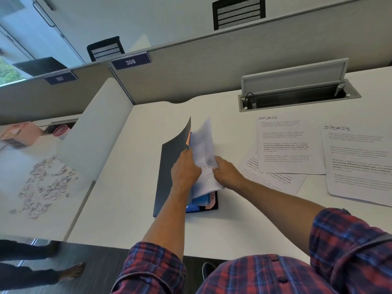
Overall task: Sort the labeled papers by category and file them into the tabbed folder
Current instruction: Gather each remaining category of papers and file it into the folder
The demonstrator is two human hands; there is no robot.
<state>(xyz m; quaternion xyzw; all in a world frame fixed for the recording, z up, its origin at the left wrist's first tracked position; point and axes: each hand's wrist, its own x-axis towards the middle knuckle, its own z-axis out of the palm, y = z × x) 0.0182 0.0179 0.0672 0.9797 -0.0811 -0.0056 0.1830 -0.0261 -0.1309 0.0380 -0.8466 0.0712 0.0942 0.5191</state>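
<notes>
While the left hand (185,170) props the folder (169,166) open, right-hand fingers (216,169) pinch a sheet (203,153) (printed) above it.

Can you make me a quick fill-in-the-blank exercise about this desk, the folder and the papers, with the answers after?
1. The loose papers on the desk are headed ____.
2. The right hand pinches a sheet over the dark ____.
3. The left hand holds the folder ____.
4. The nearer partition sign reads ____.

Answers: SPORTS; folder; open; 306
</notes>
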